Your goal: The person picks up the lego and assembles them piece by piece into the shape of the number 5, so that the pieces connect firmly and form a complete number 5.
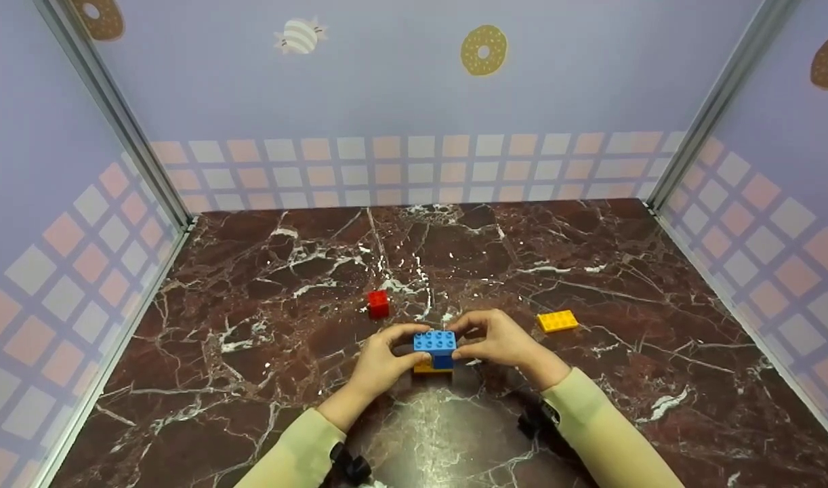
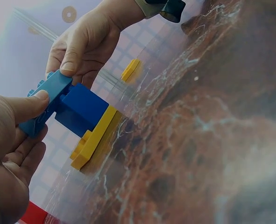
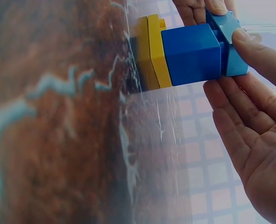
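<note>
A light blue building brick (image 1: 434, 343) is pinched at its left end by my left hand (image 1: 381, 359) and at its right end by my right hand (image 1: 501, 340). It sits over a dark blue brick (image 2: 82, 109), tilted against it with a narrow gap at one side in the left wrist view. Beneath the dark blue brick lies a flat yellow brick (image 3: 155, 53) on the tabletop. The dark blue brick covers one end of the yellow one, and yellow studs show at the other end.
A small red brick (image 1: 379, 304) stands behind my left hand. To the right of my right hand lies another yellow brick (image 1: 557, 321). The dark red marbled table (image 1: 251, 407) is bounded by patterned panels (image 1: 414, 88) at the back and both sides.
</note>
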Demonstrator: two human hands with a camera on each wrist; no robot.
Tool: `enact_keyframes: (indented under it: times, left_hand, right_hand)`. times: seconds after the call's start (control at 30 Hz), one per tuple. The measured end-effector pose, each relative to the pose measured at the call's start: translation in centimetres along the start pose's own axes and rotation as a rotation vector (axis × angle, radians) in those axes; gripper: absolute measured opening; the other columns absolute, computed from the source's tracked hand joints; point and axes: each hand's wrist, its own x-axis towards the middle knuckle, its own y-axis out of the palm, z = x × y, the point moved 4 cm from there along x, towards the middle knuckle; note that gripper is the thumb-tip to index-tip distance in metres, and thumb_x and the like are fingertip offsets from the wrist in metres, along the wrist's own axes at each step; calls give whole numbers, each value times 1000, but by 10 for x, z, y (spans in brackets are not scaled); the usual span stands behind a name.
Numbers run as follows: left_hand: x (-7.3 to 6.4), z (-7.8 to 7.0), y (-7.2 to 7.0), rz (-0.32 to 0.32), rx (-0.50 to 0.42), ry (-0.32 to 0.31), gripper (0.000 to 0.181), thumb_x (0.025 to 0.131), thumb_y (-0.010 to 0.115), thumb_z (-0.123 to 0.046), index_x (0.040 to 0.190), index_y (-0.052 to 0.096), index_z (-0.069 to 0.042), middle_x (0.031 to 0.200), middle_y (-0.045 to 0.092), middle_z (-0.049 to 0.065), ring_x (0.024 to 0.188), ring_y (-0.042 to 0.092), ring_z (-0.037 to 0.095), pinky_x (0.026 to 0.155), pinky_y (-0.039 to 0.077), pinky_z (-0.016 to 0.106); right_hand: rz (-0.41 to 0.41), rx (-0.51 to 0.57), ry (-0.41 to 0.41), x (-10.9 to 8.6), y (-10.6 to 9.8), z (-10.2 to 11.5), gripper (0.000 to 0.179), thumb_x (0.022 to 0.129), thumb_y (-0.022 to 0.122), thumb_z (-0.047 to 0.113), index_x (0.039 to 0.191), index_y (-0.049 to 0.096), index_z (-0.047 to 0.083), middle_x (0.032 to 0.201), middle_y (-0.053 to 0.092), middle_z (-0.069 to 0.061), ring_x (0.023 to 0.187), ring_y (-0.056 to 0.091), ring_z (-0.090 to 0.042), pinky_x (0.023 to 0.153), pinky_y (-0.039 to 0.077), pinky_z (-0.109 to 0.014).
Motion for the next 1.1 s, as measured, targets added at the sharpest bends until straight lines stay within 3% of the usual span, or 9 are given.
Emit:
enact_keyframes:
  times: [0.2, 0.47, 1.1]
  left_hand:
    - [-1, 0, 0, 5, 8, -14, 42, 81, 87, -18, 120, 75, -11, 122, 75, 15, 119, 67, 37, 107, 50, 59]
    - [-1, 1, 0, 14, 6, -14, 42, 82, 86, -18, 122, 74, -11, 123, 75, 15, 119, 68, 37, 107, 50, 59]
    - [0, 2, -1, 32, 15, -4, 43, 83, 85, -17, 124, 74, -10, 123, 74, 17, 115, 70, 35, 101, 57, 51]
  right_hand:
    - [-3, -45, -3, 0, 1, 0, 35, 80, 88, 14, 110, 76, 2, 109, 77, -16, 98, 75, -31, 90, 63, -37]
    - [7, -34, -5, 0, 2, 0, 34, 81, 88, 14, 109, 75, 0, 110, 76, -19, 101, 74, -35, 92, 63, -42]
    - [0, -27, 10, 0, 4, 1, 31, 81, 88, 13, 105, 75, -1, 107, 75, -19, 101, 74, -36, 92, 63, -42]
